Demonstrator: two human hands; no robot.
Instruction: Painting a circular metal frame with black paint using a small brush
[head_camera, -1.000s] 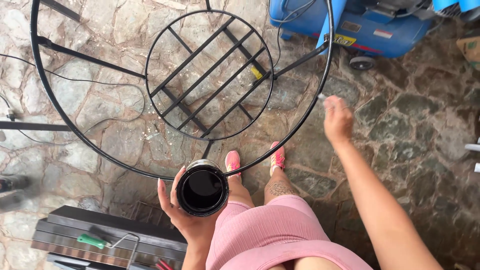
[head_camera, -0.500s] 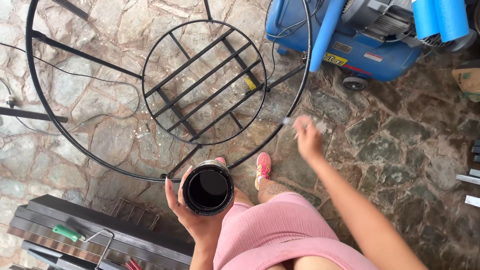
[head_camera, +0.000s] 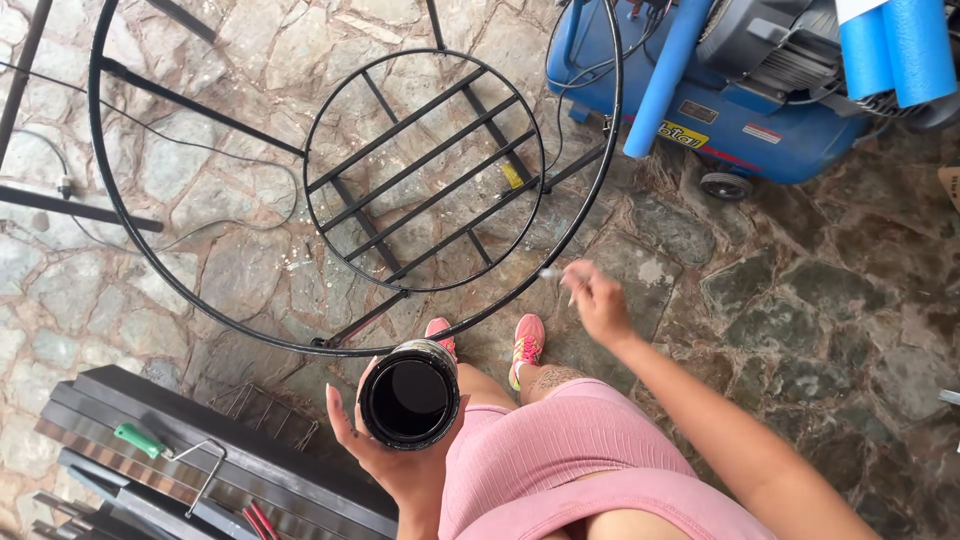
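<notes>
- The left hand (head_camera: 395, 455) cups a round black paint can (head_camera: 410, 395) from below, fingers (head_camera: 338, 415) wrapped up its side; the open can sits upright in front of the person's pink-clad lap, above the pink sneakers (head_camera: 527, 345).
- The right hand (head_camera: 600, 300) is pinched shut on a thin, pale brush-like stick (head_camera: 558, 272), blurred, whose tip lies just beside the outer rim of the round black metal frame (head_camera: 610, 150).
- That frame is a wide hoop holding a smaller barred ring (head_camera: 425, 170), joined by short struts; its near edge curves just ahead of the sneakers.
- Open stone floor (head_camera: 800, 300) lies to the right of the hand, well apart from the frame.
- A blue wheeled air compressor (head_camera: 760, 120) stands behind that gap, close to the hoop's far right edge, with blue foam tubes (head_camera: 890, 45) on it.
- At lower left a dark metal rack (head_camera: 230, 465) with a green-handled tool (head_camera: 138, 440) crowds the left hand's side.
- Thin cables (head_camera: 200, 225) trail across the floor under the hoop.
</notes>
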